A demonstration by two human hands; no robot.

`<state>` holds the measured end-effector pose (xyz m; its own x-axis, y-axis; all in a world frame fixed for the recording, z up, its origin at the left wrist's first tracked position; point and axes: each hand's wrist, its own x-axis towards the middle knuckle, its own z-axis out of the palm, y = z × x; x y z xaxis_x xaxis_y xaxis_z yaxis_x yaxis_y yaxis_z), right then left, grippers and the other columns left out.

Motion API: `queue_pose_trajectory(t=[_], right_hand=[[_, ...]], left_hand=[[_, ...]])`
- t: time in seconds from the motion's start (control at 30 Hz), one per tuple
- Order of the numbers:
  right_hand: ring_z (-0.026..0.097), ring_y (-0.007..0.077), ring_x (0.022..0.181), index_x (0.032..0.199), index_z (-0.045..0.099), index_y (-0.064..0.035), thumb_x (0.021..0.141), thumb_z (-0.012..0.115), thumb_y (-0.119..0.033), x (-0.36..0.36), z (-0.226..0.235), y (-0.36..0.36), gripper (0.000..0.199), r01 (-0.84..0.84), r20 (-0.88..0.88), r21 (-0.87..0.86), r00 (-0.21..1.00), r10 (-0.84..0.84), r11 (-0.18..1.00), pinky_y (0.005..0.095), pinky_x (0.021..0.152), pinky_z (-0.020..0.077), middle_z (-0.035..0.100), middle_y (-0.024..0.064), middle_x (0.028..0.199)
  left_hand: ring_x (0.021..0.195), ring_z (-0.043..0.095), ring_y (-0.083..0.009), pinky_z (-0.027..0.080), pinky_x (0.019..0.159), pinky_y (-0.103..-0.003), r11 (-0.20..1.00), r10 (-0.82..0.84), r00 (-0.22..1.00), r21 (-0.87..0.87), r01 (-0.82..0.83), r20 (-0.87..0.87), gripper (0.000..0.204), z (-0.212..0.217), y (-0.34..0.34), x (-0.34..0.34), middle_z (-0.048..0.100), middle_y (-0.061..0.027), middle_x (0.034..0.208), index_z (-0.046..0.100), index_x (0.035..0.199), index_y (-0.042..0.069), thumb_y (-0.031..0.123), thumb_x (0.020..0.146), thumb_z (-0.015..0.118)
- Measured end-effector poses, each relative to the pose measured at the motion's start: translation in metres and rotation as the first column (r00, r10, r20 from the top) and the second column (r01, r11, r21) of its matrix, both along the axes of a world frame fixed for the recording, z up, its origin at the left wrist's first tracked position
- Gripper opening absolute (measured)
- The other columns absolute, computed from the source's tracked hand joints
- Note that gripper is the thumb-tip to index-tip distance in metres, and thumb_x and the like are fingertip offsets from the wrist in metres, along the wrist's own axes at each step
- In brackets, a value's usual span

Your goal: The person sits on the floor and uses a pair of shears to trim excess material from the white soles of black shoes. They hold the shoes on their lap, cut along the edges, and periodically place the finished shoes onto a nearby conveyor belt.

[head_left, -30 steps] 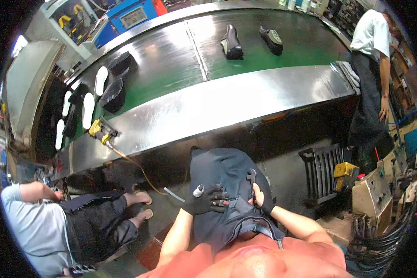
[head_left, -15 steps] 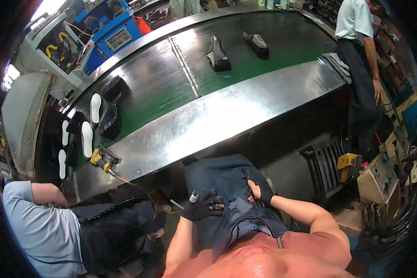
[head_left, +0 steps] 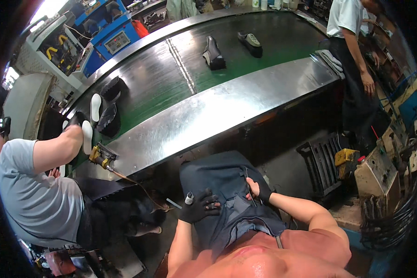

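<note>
My left hand (head_left: 199, 207), in a black glove with bare fingertips, lies flat on the dark apron (head_left: 208, 171) over my lap. Its fingers are spread and hold nothing; a whitish wrap or cap covers the thumb tip. Similarly gloved, my right hand (head_left: 257, 189) is closed around slim dark pliers (head_left: 248, 178), whose head points away from me above the apron. The pliers' lower end is partly hidden by the fingers. Between the two hands a grey patch (head_left: 237, 207) shows on the apron.
A metal-edged green conveyor (head_left: 204, 109) crosses ahead, carrying two dark shoes (head_left: 213, 53) (head_left: 250, 43), black uppers (head_left: 110, 120) and white soles (head_left: 95, 107). A yellow air tool (head_left: 99, 156) with a hose rests on its edge. Co-workers are at left (head_left: 41, 185) and far right (head_left: 345, 28); a dark rack (head_left: 323, 164) stands right.
The co-worker at left has raised an arm and reached to the black pieces on the conveyor. My view has shifted slightly; both my hands keep their places on the lap.
</note>
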<state>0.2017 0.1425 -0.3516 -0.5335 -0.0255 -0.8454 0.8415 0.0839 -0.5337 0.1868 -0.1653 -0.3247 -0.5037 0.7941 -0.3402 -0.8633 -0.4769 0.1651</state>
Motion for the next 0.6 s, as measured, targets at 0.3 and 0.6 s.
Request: queue_pose_trajectory(t=[0.3,0.6], right_hand=[[0.06,0.0256,0.051,0.101,0.053,0.0124,0.09,0.029,-0.063,0.007,-0.016,-0.004,0.08,0.035,-0.103,-0.062,0.994,-0.041,0.997,0.0319,0.048,0.0475,0.063,0.0206,0.066],[0.064,0.0304,0.057,0.126,0.04,0.0006,0.088,0.036,-0.062,0.006,-0.04,0.001,0.073,0.129,-0.029,-0.118,0.991,-0.133,0.985,0.0361,0.051,0.0539,0.061,0.0252,0.075]], left_hand=[[0.119,0.045,-0.0427,0.033,0.099,-0.062,1.0,-0.011,1.0,-0.004,0.011,0.009,0.076,0.008,-0.004,-0.001,0.041,-0.0219,0.135,0.032,0.139,0.011,0.059,0.083,0.049],[0.123,0.039,-0.0458,0.03,0.103,-0.058,0.995,-0.092,0.996,0.044,0.092,-0.004,0.083,0.002,-0.007,-0.015,0.033,-0.0214,0.142,0.027,0.142,0.013,0.063,0.08,0.049]])
